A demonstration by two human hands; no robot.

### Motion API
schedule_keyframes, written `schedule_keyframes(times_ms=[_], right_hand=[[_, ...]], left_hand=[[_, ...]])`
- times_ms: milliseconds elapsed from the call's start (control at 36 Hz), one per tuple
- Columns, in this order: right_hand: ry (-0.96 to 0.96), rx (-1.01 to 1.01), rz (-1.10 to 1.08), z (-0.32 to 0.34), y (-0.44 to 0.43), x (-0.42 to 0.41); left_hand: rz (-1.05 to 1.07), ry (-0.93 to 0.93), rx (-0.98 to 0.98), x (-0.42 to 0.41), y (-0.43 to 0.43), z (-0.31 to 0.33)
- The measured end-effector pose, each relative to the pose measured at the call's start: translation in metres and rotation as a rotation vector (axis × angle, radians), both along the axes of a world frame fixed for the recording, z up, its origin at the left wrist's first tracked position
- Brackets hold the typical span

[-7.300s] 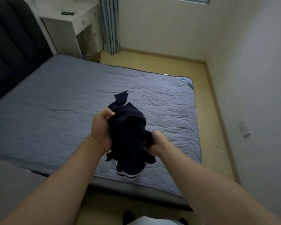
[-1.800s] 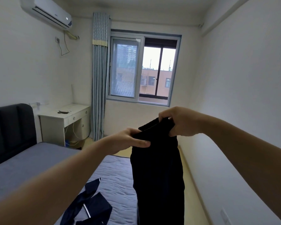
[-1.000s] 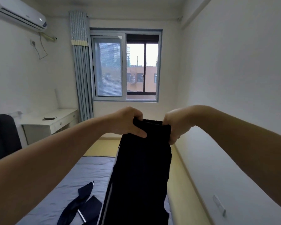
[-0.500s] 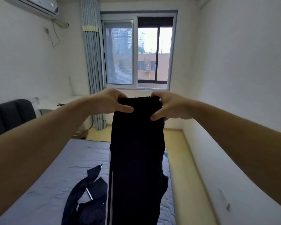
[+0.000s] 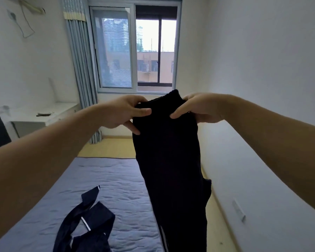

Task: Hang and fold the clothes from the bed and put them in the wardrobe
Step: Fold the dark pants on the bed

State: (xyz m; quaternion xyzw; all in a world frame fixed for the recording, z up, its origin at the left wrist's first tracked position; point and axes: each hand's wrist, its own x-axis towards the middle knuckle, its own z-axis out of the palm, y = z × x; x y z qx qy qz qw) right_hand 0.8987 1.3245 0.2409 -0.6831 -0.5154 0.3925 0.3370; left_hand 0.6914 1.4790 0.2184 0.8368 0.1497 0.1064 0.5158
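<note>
- Head view: the left hand (image 5: 125, 111) and the right hand (image 5: 200, 108) are raised side by side in front of the window (image 5: 135, 50), both arms stretched forward.
- The left hand pinches the top left edge of a pair of long black fabric trousers (image 5: 171, 160), thumb laid across the front, fingers behind the cloth.
- The right hand pinches the top right edge of the same waistband, one finger lying across the front, the rest curled behind.
- The trousers hang straight down from both hands, clear of the bed; a thin pale stripe shows near the bottom edge of the frame.
- A second dark navy garment with white trim (image 5: 85, 224) lies crumpled on the grey quilted mattress (image 5: 116, 179), lower left, apart from the hanging trousers.
- A white desk (image 5: 44, 115) stands at the left wall beside a blue-grey striped curtain (image 5: 80, 60).
- Yellow wooden floor (image 5: 113, 146) lies between the mattress and the window wall.
- A white wall socket (image 5: 238, 210) sits low on the right wall.
</note>
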Motion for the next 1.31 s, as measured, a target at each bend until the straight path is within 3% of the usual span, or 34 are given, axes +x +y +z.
schedule_keyframes(times_ms=[139, 306, 472, 694, 750, 917, 1167, 1306], right_hand=[[0.017, -0.004, -0.028, -0.004, 0.005, 0.021], [-0.096, -0.029, -0.062, -0.009, 0.026, 0.047], [-0.107, -0.067, -0.043, -0.026, 0.071, 0.098], [-0.443, -0.028, -0.045, -0.08, 0.179, 0.199], [-0.453, 0.009, -0.066, -0.099, 0.214, 0.229], [-0.215, 0.086, -0.11, -0.135, 0.308, 0.305], [-0.503, 0.483, -0.118, -0.121, 0.383, 0.363], [-0.546, 0.644, -0.118, -0.1, 0.383, 0.369]], left_hand=[[-0.044, -0.023, -0.126, 0.022, 0.012, -0.006], [-0.04, 0.133, 0.007, 0.06, 0.031, -0.007], [0.051, 0.165, -0.033, 0.11, 0.072, -0.017], [0.247, 0.143, -0.079, 0.219, 0.164, -0.067], [0.334, 0.12, -0.038, 0.254, 0.191, -0.086], [0.566, 0.004, 0.007, 0.344, 0.27, -0.123], [0.774, -0.18, 0.168, 0.393, 0.329, -0.1], [0.789, -0.273, 0.181, 0.391, 0.325, -0.077]])
